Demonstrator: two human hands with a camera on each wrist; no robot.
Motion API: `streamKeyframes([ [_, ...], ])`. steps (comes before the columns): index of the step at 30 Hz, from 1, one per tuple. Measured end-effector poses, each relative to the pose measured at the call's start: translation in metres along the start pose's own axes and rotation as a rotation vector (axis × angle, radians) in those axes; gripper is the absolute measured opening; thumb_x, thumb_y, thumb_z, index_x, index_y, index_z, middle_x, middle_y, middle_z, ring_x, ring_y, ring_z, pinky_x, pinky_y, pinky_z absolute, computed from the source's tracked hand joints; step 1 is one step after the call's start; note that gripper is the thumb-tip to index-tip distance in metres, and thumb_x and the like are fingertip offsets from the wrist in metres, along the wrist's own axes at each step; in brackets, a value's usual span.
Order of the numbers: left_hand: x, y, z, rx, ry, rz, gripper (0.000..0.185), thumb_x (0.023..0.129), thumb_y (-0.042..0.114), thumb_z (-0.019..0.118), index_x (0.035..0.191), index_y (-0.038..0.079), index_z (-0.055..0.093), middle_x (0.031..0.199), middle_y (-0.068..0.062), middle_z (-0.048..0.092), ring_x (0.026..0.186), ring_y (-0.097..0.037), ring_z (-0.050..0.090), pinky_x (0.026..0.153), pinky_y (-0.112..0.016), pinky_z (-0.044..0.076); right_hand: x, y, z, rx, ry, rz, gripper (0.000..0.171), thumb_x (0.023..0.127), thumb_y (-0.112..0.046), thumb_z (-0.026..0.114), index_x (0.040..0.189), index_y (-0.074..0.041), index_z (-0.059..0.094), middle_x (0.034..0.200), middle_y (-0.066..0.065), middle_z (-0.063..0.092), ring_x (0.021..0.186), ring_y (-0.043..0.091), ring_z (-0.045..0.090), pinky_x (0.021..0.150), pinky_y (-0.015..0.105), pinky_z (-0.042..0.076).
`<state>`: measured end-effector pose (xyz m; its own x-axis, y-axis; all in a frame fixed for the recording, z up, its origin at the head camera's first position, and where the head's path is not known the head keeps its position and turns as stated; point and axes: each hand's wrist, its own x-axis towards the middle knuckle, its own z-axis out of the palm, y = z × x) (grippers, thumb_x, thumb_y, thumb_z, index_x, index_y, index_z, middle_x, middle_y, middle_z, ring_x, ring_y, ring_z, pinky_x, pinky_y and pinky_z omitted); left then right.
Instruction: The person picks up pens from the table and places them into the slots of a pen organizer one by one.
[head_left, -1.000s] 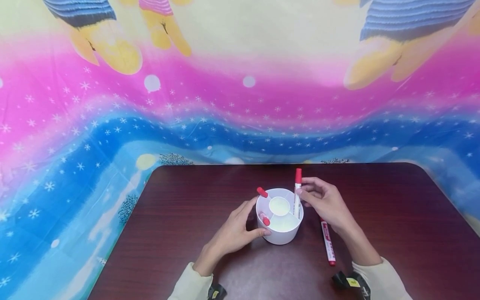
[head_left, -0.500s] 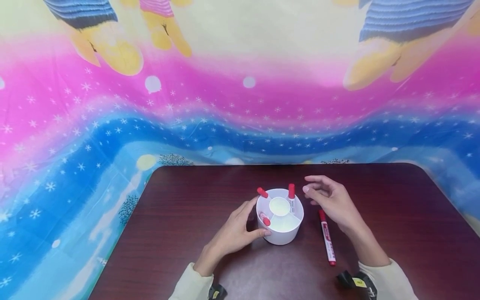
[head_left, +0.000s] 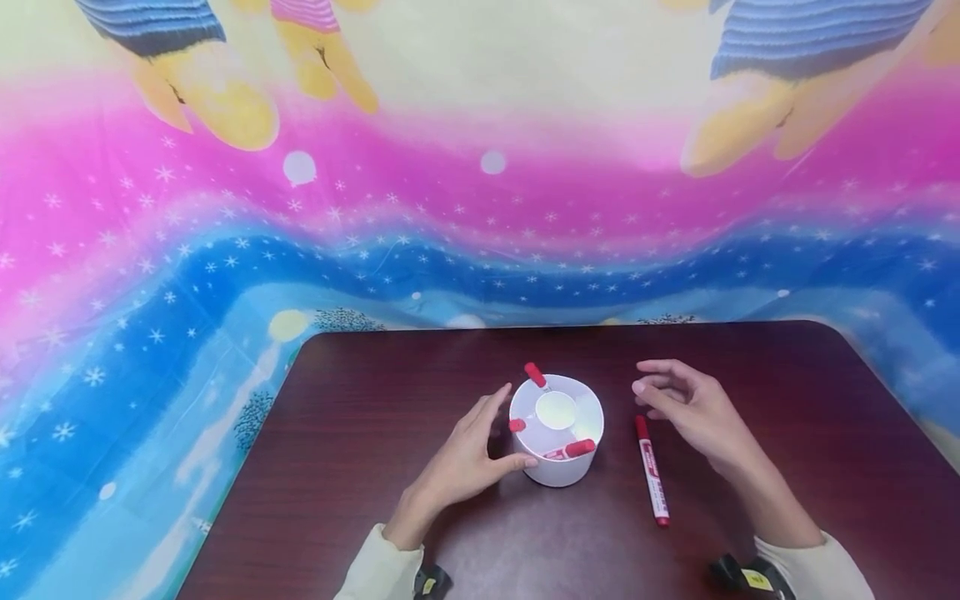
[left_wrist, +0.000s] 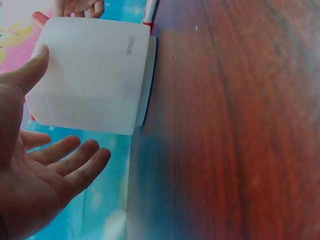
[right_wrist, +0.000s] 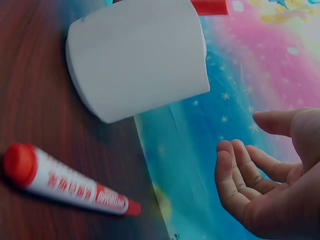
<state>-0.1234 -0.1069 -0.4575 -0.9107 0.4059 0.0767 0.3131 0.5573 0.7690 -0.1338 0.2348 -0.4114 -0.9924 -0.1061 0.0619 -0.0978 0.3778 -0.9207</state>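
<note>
A round white divided holder (head_left: 558, 475) stands on the dark table, with a round well at its centre. Three red-capped markers lean in its outer compartments: one at the back (head_left: 535, 374), one at the left (head_left: 517, 425), one at the front right (head_left: 577, 448). My left hand (head_left: 468, 454) is at the holder's left side, thumb tip right at the front wall. In the left wrist view its other fingers (left_wrist: 75, 162) extend apart from the wall. My right hand (head_left: 697, 408) hovers empty to the right, fingers loosely bent, above and beyond a loose marker (head_left: 652, 475) lying on the table.
The brown wood-grain table (head_left: 360, 400) has rounded far corners. Behind it hangs a colourful cloth (head_left: 450, 208) in pink and blue with snowflakes. Black straps (head_left: 753, 575) sit at both wrists by the pale sleeves.
The right hand has let go of a marker, which dropped into the holder, and moved off to the right. The holder has turned in place, so its markers sit at other spots around the rim.
</note>
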Motion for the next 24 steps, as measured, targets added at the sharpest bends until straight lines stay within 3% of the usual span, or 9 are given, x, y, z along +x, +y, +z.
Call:
streamKeyframes([
  [4,-0.001,-0.001,0.001,0.002,-0.001,0.013,0.106,0.088,0.048,0.088,0.171,0.016,0.029,0.169,-0.005,0.045,0.151,-0.026,0.05,0.119,-0.053,0.05,-0.005,0.008,-0.007,0.005,-0.015,0.027,0.049,0.106,-0.021,0.07,0.147,0.003,0.056,0.11,-0.007,0.075,0.096,0.004,0.076,0.082,0.022,0.065],
  [11,-0.001,-0.001,0.0,-0.001,-0.003,0.033,0.1,0.09,0.044,0.088,0.17,0.021,0.033,0.167,-0.002,0.048,0.151,-0.023,0.051,0.12,-0.052,0.05,-0.017,0.024,-0.017,0.054,-0.045,0.059,0.051,0.108,-0.015,0.066,0.149,0.011,0.051,0.107,-0.014,0.075,0.099,0.002,0.075,0.083,0.025,0.066],
  [18,-0.001,0.0,0.0,0.005,-0.012,0.044,0.095,0.09,0.044,0.088,0.168,0.026,0.036,0.16,0.0,0.054,0.146,-0.021,0.055,0.118,-0.05,0.053,-0.028,0.037,-0.016,0.019,-0.071,0.186,0.06,0.105,-0.023,0.072,0.151,0.01,0.051,0.127,0.025,0.072,0.1,0.004,0.076,0.086,0.033,0.067],
  [24,0.0,0.0,0.002,0.01,-0.018,0.046,0.095,0.091,0.045,0.087,0.168,0.027,0.035,0.159,0.0,0.055,0.145,-0.022,0.056,0.117,-0.051,0.053,-0.036,0.048,-0.015,0.035,-0.108,0.268,0.065,0.104,-0.024,0.074,0.152,0.012,0.05,0.136,0.03,0.068,0.101,0.008,0.077,0.089,0.036,0.067],
])
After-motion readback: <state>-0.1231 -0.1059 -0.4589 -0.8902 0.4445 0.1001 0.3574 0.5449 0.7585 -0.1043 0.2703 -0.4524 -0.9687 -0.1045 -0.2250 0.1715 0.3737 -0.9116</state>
